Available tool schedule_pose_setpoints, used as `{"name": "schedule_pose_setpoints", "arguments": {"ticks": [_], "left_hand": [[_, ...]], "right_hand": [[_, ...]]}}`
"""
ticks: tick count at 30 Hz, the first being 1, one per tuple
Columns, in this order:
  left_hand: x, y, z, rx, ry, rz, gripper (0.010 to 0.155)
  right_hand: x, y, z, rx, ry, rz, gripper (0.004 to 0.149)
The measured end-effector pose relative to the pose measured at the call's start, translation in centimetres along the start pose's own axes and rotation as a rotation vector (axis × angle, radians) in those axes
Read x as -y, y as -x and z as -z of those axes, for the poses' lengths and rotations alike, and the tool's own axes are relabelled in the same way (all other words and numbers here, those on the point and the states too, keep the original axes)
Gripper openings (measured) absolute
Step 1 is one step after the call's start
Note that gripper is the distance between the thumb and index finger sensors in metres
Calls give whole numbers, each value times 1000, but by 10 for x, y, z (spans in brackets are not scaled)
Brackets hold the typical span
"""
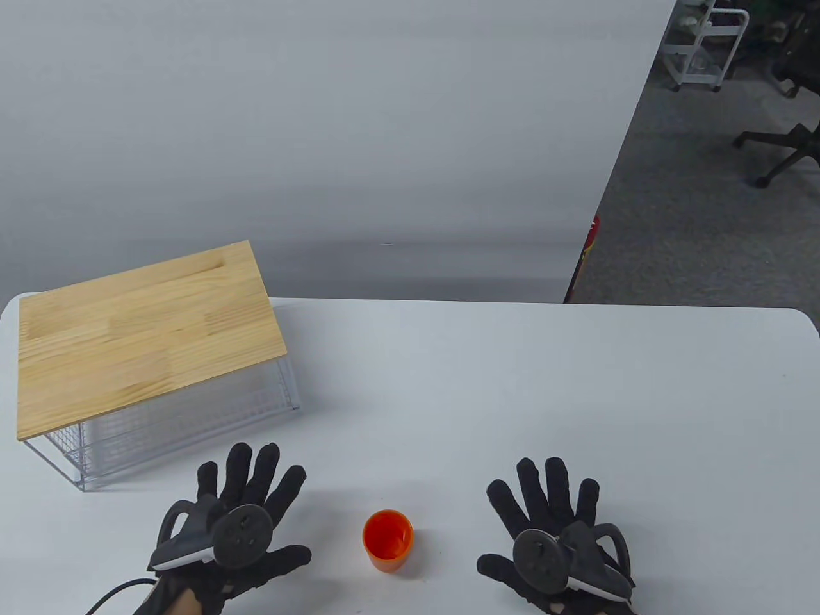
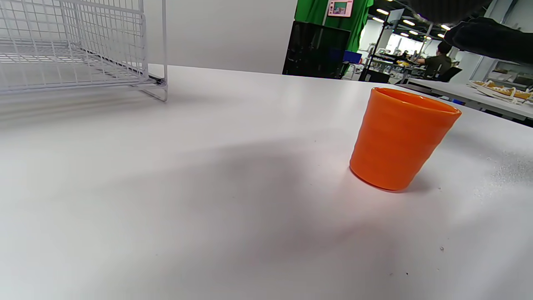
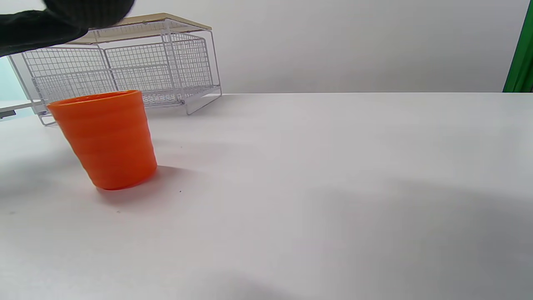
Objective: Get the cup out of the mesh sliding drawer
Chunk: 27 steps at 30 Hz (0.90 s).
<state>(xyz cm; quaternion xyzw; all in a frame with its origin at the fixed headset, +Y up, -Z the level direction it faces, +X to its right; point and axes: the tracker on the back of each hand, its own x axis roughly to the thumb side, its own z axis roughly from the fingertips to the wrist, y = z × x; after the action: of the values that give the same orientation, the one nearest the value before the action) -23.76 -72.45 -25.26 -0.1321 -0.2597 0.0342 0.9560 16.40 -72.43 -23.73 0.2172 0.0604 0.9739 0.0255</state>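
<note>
An orange cup (image 1: 387,540) stands upright on the white table, near the front edge, between my two hands. It also shows in the left wrist view (image 2: 399,139) and in the right wrist view (image 3: 106,139). The white mesh sliding drawer unit (image 1: 186,416) with a wooden top (image 1: 144,333) stands at the table's left, apart from the cup; it shows in the right wrist view (image 3: 125,75) too. My left hand (image 1: 246,512) lies flat with fingers spread, left of the cup, holding nothing. My right hand (image 1: 551,512) lies flat with fingers spread, right of the cup, holding nothing.
The white table (image 1: 512,397) spreads out to the right and behind the cup. A grey wall panel (image 1: 320,128) stands behind the table. Office chairs (image 1: 781,147) and a white cart (image 1: 705,45) stand on the floor at the far right.
</note>
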Motion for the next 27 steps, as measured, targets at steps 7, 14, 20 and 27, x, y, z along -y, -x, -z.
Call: {"name": "schedule_pose_setpoints", "arguments": {"ticks": [7,14,20,27], "left_hand": [[3,-2,2,8,26,-7,101],[2,0,1,11,22,-27,100],[3,-1,3,8,43,-21,100],[4,-2,3,12,60,-24,100]], "right_hand": [[1,1,-1,-2,5,1,94],[1,0,-1,9,8,0,95],[1,1,-1,2,6,1,96],[0,2,0,-9,-12,1,96]]}}
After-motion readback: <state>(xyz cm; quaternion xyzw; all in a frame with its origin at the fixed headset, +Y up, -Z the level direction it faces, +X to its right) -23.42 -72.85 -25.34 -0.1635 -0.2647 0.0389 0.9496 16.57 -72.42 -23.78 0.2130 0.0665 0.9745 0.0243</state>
